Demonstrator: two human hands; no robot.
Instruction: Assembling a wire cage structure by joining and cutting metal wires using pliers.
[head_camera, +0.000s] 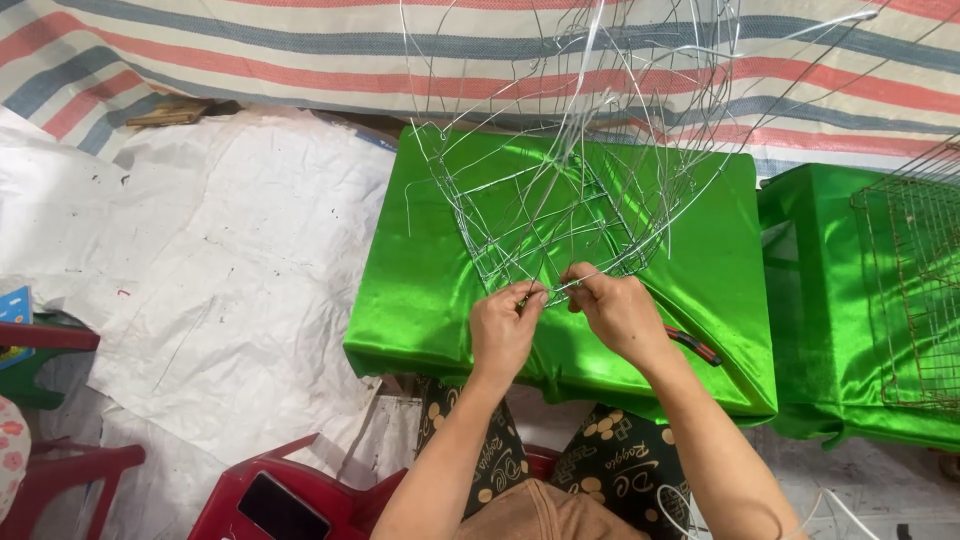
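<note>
Both hands pinch the same spot: the left hand (505, 325) and the right hand (618, 310) each have thumb and fingertips closed on a thin strand at the near lower edge of a wire frame (560, 200), the fingertips almost touching one another where the strand crosses the frame's rim. The frame is an open, basket-like cage of silvery wire, its base resting on a table draped in shiny green cloth (420, 290) and its loose upright wires splaying up and away from the person — so the bulk of the work lies beyond the grip, rising toward the top of the view, with the pinched strand running roughly left to right between the two hands. Neither hand is clearly nearer; they meet at the middle of the near edge. Just right of the right wrist a red-handled tool (695, 345) lies on the cloth, partly hidden by the forearm. Further right a second green-covered surface carries a flat, rusty wire mesh (915, 290). A striped tarp (200, 60) hangs behind, white sheeting (200, 260) covers the floor at left, and red plastic stools (290, 495) stand close to the person's patterned trousers.
</note>
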